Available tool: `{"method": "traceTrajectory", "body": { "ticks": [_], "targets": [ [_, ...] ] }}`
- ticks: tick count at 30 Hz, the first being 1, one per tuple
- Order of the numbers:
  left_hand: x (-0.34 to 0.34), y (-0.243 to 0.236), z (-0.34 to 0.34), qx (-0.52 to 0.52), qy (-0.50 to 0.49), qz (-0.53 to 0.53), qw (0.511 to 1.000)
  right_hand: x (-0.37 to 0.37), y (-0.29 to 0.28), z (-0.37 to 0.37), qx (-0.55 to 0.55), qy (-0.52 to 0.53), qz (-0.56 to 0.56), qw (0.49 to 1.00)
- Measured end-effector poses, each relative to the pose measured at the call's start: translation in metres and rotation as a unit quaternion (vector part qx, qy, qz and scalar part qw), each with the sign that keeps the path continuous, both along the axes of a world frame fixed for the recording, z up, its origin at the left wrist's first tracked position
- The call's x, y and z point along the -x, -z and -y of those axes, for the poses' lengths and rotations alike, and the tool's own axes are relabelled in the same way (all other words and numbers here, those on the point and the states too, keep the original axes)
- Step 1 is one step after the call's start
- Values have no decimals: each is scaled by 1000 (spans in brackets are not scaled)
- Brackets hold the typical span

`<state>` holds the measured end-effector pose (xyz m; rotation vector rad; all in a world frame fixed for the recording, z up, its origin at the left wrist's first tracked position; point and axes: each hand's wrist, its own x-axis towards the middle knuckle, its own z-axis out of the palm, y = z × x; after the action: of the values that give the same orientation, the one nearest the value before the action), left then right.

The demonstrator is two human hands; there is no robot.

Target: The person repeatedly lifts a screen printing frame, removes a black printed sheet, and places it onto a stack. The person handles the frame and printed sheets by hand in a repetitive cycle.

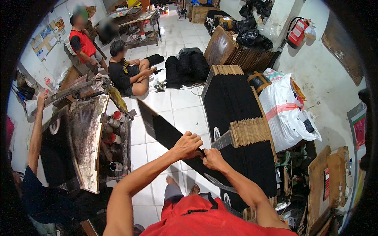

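Note:
A long thin board with black cloth on it (pixel 165 131) slants in front of my body, from the floor area ahead down to my right. My left hand (pixel 188 145) is closed over the board's middle, fingers curled on the black cloth. Close beside it, my right hand (pixel 214 158) is closed, pinching the cloth at the board's right edge. The exact fold between the fingers is hidden. Just right of my hands lies a long pile of black cloth pieces (pixel 232 98), with a bundle of brown card-like sheets (pixel 252 131) across it.
A white sack (pixel 285 112) and a cardboard sheet (pixel 319 181) stand to the right. On the left, a person's arm (pixel 36 133) reaches over a worn printing table (pixel 84 137) with paint pots (pixel 114 138) beneath. A seated person (pixel 122 74) is on the tiled floor (pixel 183 100) ahead.

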<state>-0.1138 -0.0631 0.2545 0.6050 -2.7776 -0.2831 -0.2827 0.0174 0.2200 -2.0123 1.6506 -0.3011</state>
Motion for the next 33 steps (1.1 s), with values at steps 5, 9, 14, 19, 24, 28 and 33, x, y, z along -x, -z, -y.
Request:
{"method": "traceTrajectory", "body": {
  "ticks": [5, 9, 14, 19, 24, 28, 33],
  "targets": [
    [-18, 50, 10, -53, -192, -145, 969, 20, 55, 22, -49, 47, -2, 998],
    [-66, 142, 4, -179, -332, -123, 918, 47, 96, 45, -82, 121, 11, 989],
    [-133, 279, -45, -429, -485, 36, 761, 76, 129, 95, -131, 206, -11, 970],
    [-184, 353, -93, -543, -530, 172, 628, 101, 153, 163, -170, 262, -32, 949],
    [-202, 365, -58, -642, -604, -5, 473, 123, 197, 234, -141, 294, -47, 944],
    [-195, 345, 14, -617, -643, -141, 432, 138, 241, 298, -112, 306, -68, 943],
    [-192, 319, 70, -622, -667, -143, 385, 158, 286, 375, -95, 331, -73, 936]
  ]
}}
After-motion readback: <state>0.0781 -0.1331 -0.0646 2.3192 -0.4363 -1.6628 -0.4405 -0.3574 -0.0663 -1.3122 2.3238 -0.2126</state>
